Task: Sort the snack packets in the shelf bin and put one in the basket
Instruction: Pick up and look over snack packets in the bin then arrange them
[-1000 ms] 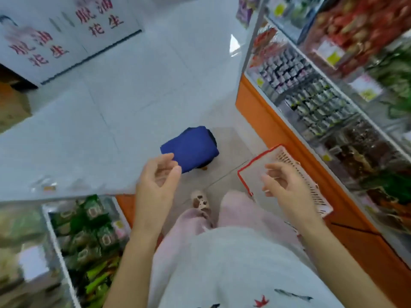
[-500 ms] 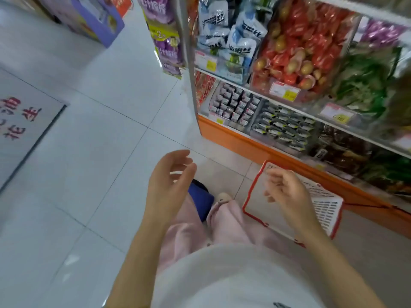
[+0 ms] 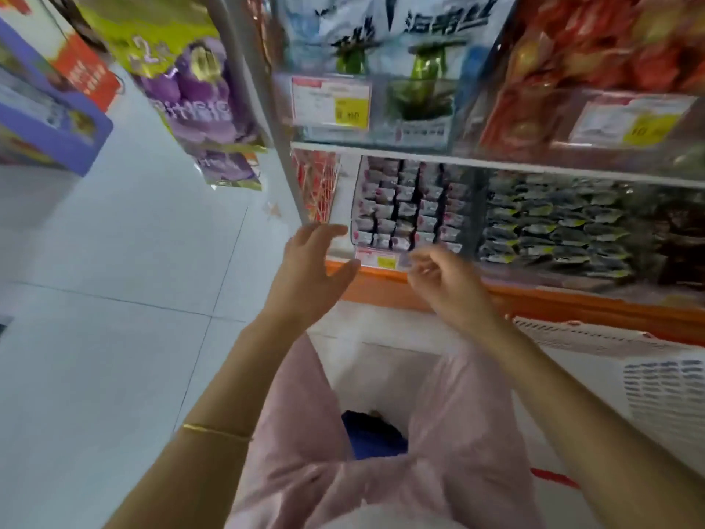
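Head view: your left hand [image 3: 311, 273] and right hand [image 3: 448, 286] hover empty, fingers loose, mid-frame; the snack packets [image 3: 406, 208] look light and slippery, so pinch one's edge.

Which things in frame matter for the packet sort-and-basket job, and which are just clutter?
Job: left hand; right hand; pink-and-white snack packets in the shelf bin nearest the hands, likely the one to sort; red-rimmed white basket.

Lying about: green-edged packets; red snack bags; purple bags; price tag; blue object between the legs.

"海带丝" — on white packet [image 3: 438, 36]
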Demonstrator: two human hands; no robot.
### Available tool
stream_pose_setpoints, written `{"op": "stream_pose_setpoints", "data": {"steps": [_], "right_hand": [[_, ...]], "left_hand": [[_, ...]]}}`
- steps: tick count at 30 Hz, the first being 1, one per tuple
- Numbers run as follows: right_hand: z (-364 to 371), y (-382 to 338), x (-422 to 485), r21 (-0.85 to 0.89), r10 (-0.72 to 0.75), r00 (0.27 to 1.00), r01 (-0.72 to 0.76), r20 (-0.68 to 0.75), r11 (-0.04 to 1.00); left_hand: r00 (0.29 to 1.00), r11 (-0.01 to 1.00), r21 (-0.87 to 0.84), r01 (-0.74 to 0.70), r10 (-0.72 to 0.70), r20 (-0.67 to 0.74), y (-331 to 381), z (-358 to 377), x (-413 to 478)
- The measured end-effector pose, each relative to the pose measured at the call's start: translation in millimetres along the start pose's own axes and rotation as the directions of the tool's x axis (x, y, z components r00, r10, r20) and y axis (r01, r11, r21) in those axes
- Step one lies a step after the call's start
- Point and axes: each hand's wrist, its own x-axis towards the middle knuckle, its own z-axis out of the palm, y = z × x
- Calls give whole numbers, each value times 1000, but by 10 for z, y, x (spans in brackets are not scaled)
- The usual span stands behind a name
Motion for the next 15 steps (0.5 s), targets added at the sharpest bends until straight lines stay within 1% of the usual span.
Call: {"op": "stream_pose_setpoints", "data": {"steps": [2,4,6,8,10,11,13,15], "right_hand": [[295,242,282,8,-71,992,73,-104,997],[529,436,511,-41,-201,959,197,-198,980],[689,594,691,-116,-329,901,308,-282,944],[789,692,805,-224,-430,834,372,-346,901],[879,759,849,-338,-504,780,393,-372,856],[913,775,850,-377,-520,766,386,-378,842],[945,764,854,-431,-532,753,363,-387,826],[967,764,840,-495,-559,735,347,-384,797]], "left_hand": [[993,992,47,-117,118,-13,-367,247,354],[975,976,48,-214,216,-54,-656,487,621],[948,956,31,-291,292,-126,-876,694,810],[910,927,45,-371,373,-179,-1024,849,901],[871,897,70,-437,441,-217,-1140,959,886],[853,882,79,-464,469,-231,-1174,994,856],[848,880,67,-470,471,-243,-1196,1011,817],[855,882,79,-464,470,-220,-1239,1012,760]]}}
